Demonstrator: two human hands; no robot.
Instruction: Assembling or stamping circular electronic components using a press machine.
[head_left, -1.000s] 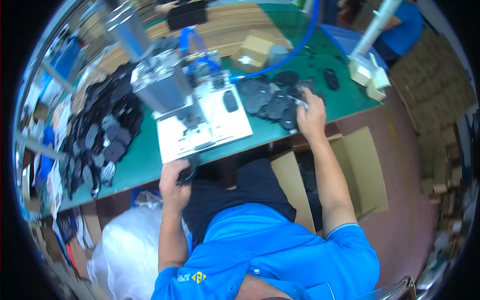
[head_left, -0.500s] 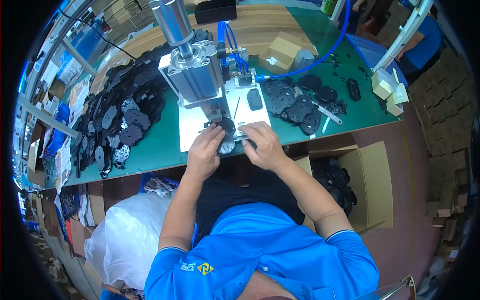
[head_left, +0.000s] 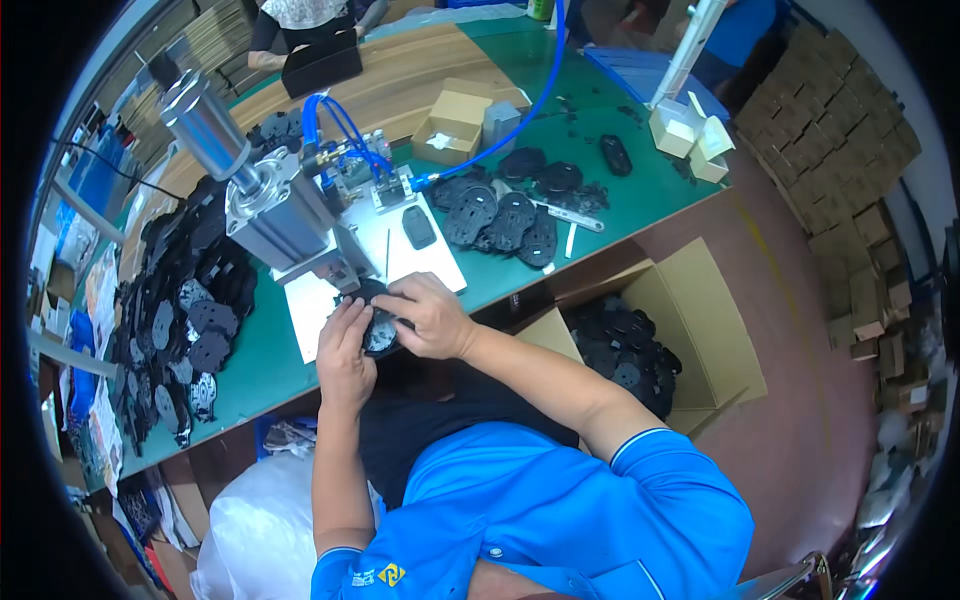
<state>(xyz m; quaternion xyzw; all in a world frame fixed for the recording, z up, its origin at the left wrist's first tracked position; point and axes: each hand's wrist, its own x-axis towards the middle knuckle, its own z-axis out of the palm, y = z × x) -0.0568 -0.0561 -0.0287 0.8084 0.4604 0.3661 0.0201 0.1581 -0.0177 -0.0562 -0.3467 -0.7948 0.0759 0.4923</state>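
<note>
**Positioning step at the press, by the look of it**

Left to right: heap of loose black pieces [head_left: 185, 290] on the green desk [head_left: 265, 372]. Left hand [head_left: 347, 362]: fingers close together, laid on the left edge of the black part [head_left: 380, 336]; can't tell if they grip. Part sits at the front of the white plate [head_left: 308, 325], just in front of the silver press [head_left: 278, 215]'s lower end. Right hand [head_left: 432, 316]: fingers bent over the part's right side, thumb apart; pinch or just push, can't tell. Further right: more black parts [head_left: 490, 220], then open carton [head_left: 715, 330] with black parts inside.

My read: aligning by hand. Next move calls for squaring the part, then fingers well clear before any press stroke.

Vs 0.5 s ago: left hand still on part; right has gone from plate beside it onto it. View swung too.
</note>
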